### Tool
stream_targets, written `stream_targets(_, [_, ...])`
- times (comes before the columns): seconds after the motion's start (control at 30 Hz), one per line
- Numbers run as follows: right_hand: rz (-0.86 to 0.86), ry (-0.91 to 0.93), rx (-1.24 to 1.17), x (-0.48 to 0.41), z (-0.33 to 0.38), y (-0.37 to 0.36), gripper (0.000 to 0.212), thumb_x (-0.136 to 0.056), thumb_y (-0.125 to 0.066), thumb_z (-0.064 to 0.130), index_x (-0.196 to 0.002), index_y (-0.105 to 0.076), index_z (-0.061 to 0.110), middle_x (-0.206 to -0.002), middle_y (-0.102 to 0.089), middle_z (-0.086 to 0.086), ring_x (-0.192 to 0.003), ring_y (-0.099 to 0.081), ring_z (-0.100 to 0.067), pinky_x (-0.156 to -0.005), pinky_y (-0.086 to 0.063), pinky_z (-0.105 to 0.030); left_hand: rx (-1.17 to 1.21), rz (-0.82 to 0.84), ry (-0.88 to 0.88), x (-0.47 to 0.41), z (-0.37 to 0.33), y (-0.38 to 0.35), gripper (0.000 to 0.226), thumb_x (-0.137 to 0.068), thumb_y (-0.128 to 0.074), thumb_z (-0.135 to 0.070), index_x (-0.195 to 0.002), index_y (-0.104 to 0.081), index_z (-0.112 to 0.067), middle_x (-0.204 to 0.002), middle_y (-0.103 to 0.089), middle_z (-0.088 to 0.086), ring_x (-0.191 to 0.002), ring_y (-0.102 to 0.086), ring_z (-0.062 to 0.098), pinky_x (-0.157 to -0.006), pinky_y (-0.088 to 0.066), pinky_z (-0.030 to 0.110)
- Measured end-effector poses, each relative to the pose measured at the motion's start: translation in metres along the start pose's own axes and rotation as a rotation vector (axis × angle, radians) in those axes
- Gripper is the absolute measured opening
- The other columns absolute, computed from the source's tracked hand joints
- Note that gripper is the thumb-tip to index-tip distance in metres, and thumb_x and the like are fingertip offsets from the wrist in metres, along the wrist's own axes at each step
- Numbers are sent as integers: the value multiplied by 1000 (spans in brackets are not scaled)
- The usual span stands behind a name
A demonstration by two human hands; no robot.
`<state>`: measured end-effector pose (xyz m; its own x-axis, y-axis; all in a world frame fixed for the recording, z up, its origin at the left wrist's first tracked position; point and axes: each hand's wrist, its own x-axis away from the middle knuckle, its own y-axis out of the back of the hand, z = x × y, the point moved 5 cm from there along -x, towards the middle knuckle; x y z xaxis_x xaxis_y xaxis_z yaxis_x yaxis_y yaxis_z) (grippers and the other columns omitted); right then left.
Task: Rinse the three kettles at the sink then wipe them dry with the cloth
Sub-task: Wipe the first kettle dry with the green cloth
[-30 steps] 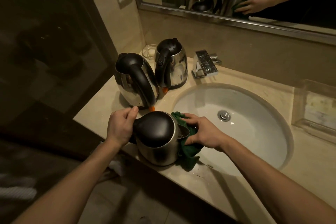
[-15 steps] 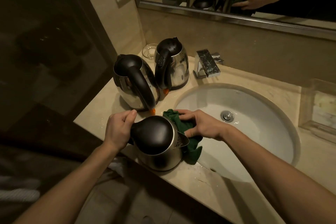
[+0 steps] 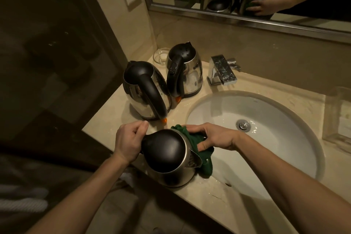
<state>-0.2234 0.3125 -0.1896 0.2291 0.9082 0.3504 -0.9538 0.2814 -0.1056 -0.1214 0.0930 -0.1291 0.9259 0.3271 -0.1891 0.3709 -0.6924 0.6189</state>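
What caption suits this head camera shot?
Left hand grips the nearest kettle by its handle while right hand presses the green cloth against its side.

The near kettle (image 3: 171, 159) stands on the bench (image 3: 106, 119) at the sink's (image 3: 281, 154) 9 o'clock, the cloth (image 3: 203, 165) touching it at 2; the left kettle (image 3: 144, 91) and back kettle (image 3: 187, 74) stand at 10, the tap (image 3: 222, 71) at 11.

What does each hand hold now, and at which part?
The left hand grips the near kettle by its handle, mostly hidden; the right hand holds the green cloth bunched against that kettle's side.
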Motion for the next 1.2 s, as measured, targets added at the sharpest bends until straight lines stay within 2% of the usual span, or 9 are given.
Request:
stream_targets(0.1, [40,40,90,-8,27,-2,65,-81,-70,2,-140,-50,21,-152,-31,14,-133,-41,-16,-105,-44,-37,-27,67,-11,-3,3,-2,45,-86,-44,-56,-53,-43,-25,-47,-43,-9,-48,-40,8,-53,-30,36])
stream_targets(0.2, [97,46,217,-19,43,-6,68,-80,-73,9,-138,-48,33,-152,-29,17,-135,-36,-11,-108,-37,-31,-60,89,-28,-5,6,-3,42,-85,-47,-55,-53,-38,-30,-47,-43,-14,-46,-40,5,-52,-25,31])
stream_targets(0.3, [151,-21,145,-22,30,-2,69,-81,-71,8,-138,-46,36,-147,-34,14,-128,-44,-13,-102,-44,-28,-28,101,-31,-5,7,-3,45,-85,-47,-56,-53,-42,-25,-46,-42,-10,-47,-40,6,-51,-27,31])
stream_targets(0.47, [151,-77,-38,-20,-12,4,82,-62,-86,33,-136,-52,30,-145,-45,-8,-127,-49,-31,-106,-41,-47,-21,95,-56,-6,5,-3,64,-89,-43,-57,-56,-51,-4,-51,-49,13,-49,-46,27,-51,-38,50])
stream_targets(0.6, [155,-11,4,-26,6,5,69,-77,-73,8,-141,-48,18,-149,-41,2,-130,-47,-26,-108,-38,-49,-28,75,-82,-6,3,-2,84,-89,-36,-76,-56,-52,-1,-51,-52,17,-48,-49,33,-50,-39,49])
stream_targets(0.7, [234,23,89,-39,32,3,67,-81,-66,-2,-141,-47,19,-151,-38,3,-131,-45,-23,-110,-37,-46,-17,60,-95,-7,2,-2,77,-91,-40,-66,-56,-52,0,-51,-52,17,-48,-49,31,-49,-41,51])
stream_targets(0.87, [382,-71,19,-57,31,2,75,-75,-67,4,-144,-40,17,-149,-38,-13,-132,-42,-34,-110,-34,-52,-16,43,-103,-5,4,-2,75,-92,-40,-65,-55,-52,-1,-49,-51,15,-49,-47,23,-48,-36,47])
stream_targets(1.07, [363,-174,-124,-60,5,7,91,-67,-83,22,-145,-38,9,-145,-41,-21,-132,-40,-41,-108,-36,-48,-8,39,-93,-6,2,-2,53,-91,-41,-46,-55,-51,-9,-49,-51,12,-48,-47,21,-46,-38,48])
stream_targets(1.2, [342,-100,-42,-58,23,10,75,-76,-71,3,-144,-39,6,-145,-43,-20,-130,-43,-40,-109,-34,-56,-4,25,-90,-6,4,-3,58,-91,-42,-46,-54,-52,-3,-48,-51,13,-46,-47,20,-46,-39,49])
